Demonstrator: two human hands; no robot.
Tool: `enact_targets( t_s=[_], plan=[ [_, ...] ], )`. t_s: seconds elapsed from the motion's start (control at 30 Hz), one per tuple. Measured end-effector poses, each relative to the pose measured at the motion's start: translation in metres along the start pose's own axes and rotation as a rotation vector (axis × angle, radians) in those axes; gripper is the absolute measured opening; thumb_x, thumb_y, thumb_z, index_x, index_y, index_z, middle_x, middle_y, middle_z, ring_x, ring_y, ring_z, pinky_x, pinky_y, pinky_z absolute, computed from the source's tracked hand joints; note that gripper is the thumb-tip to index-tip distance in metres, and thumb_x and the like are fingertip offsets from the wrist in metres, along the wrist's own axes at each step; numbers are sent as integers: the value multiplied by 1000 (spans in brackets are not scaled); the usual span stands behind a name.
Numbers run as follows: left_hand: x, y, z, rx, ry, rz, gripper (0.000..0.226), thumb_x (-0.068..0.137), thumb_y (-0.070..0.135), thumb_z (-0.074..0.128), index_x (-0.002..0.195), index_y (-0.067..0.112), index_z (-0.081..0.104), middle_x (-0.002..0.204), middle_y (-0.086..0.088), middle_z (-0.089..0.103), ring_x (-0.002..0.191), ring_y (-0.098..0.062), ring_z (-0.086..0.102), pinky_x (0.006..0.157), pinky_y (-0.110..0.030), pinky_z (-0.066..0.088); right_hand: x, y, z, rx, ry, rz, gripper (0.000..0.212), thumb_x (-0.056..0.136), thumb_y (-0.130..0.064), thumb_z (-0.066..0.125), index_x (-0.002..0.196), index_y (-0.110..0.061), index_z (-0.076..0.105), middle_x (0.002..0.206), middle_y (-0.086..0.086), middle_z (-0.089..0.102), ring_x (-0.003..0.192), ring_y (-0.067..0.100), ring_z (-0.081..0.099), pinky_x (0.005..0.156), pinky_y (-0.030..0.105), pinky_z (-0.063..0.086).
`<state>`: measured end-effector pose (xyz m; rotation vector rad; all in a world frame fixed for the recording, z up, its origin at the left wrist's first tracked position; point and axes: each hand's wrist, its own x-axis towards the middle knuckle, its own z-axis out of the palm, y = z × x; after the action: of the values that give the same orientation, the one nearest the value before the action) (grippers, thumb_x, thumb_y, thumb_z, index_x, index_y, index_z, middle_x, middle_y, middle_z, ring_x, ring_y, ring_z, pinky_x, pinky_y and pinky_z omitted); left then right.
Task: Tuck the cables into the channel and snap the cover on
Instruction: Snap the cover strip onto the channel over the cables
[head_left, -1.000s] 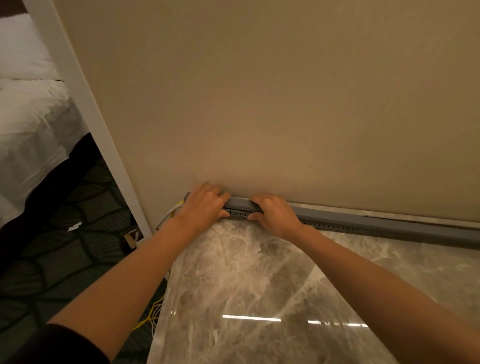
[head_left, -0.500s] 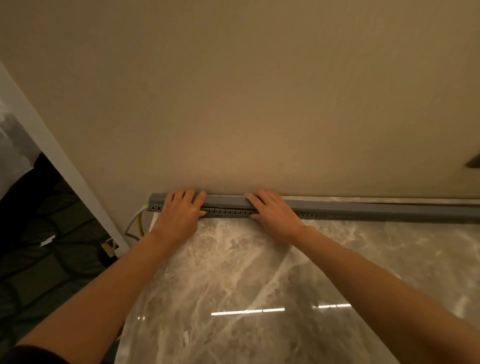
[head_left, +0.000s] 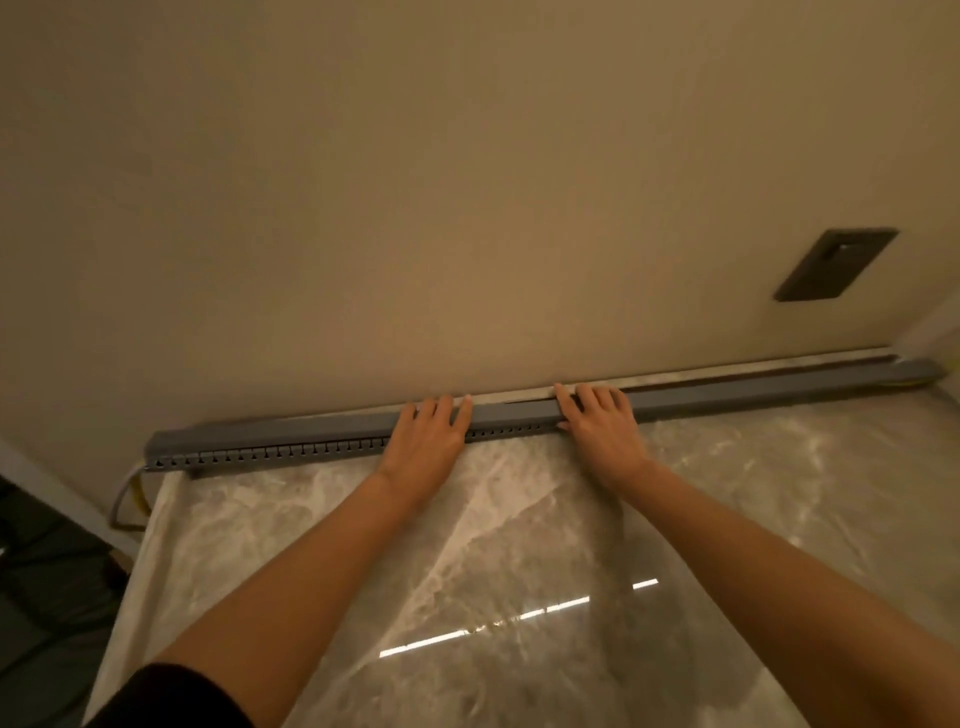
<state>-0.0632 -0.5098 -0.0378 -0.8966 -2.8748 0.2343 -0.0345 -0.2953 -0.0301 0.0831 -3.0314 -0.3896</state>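
Both bare forearms reach out over the glossy marble floor (head_left: 519, 545). Half a second ago the left hand (head_left: 428, 439) lay close to the channel's left end; now both hands have slid to the right, and a long run of cover (head_left: 322, 427) lies to the left of it. That run sits level over the slotted channel (head_left: 270, 455), so I judge it snapped down there, with the pressing working rightward and the far stretch left to do.

Neither hand grips anything. The left hand lies flat on the cover, fingers straight and slightly spread, tips reaching its back edge. The right hand (head_left: 597, 427) lies the same way a little further right, with bare cover between the two.

The channel runs along the foot of the wall (head_left: 467, 208). White and yellow cables (head_left: 124, 493) loop out of its left end, and a bit of yellow shows at the far right end. Whether the cover beyond the right hand is seated, I cannot tell. A dark plate (head_left: 836, 265) sits on the wall above that end
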Motion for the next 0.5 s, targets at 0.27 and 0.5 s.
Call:
enact_targets(
  t_s=[0.27, 0.5],
  plan=[
    [58, 79, -15, -167, -42, 16, 51, 101, 27, 28, 144, 1, 20, 141, -21, 37, 129, -32, 38, 103, -39, 33, 0, 83, 15, 259, -75, -169, 46, 86, -20, 57, 127, 0, 54, 119, 18, 64, 105, 35, 63, 93, 40, 49],
    [104, 133, -34, -304, -98, -29, 27, 96, 19, 44, 114, 1, 52, 120, -16, 52, 111, -32, 49, 88, -37, 39, -7, 165, 25, 294, -90, -149, 45, 95, -21, 48, 139, -10, 42, 137, 10, 49, 124, 28, 44, 104, 30, 32]
  ],
)
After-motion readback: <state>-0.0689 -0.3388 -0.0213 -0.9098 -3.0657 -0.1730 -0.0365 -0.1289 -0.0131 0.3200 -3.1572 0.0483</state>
